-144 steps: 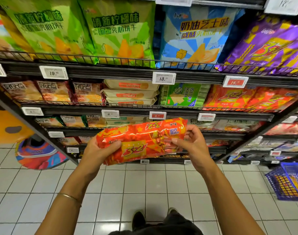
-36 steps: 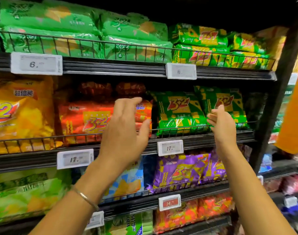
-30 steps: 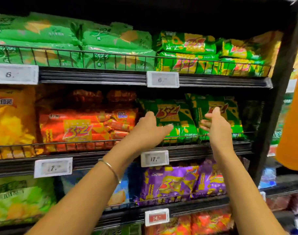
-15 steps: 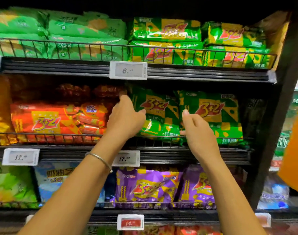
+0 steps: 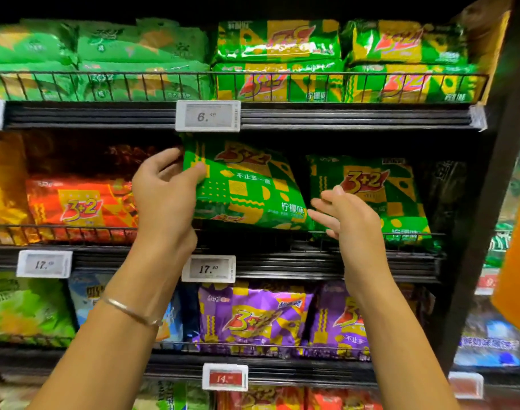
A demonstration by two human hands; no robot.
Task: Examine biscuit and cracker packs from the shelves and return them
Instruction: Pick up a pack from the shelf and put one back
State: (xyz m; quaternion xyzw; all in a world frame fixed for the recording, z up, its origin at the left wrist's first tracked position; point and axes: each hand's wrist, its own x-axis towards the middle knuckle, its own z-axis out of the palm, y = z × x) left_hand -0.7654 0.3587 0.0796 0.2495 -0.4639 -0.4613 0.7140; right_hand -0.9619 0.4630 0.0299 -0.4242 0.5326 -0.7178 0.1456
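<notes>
A green and yellow "3+2" cracker pack (image 5: 247, 187) is tilted and lifted above the wire rail of the middle shelf (image 5: 341, 263). My left hand (image 5: 164, 190) grips its upper left corner, thumb on the front. My right hand (image 5: 346, 216) is at the pack's lower right edge with fingers straight and spread, touching or just short of it. A second identical green pack (image 5: 380, 190) stands on the shelf behind my right hand. The orange-red "3+2" pack (image 5: 81, 205) lies on the same shelf to the left.
Green packs (image 5: 282, 54) fill the top shelf, purple "3+2" packs (image 5: 253, 315) the shelf below. Price tags (image 5: 208, 116) clip to the shelf edges. The black upright post (image 5: 486, 202) bounds the shelves on the right, with an orange shape (image 5: 516, 261) beyond it.
Both hands moved from the orange-red pack on the shelf over to the green pack. My left hand has taken hold of it and lifted it, tilted, off the shelf rail.
</notes>
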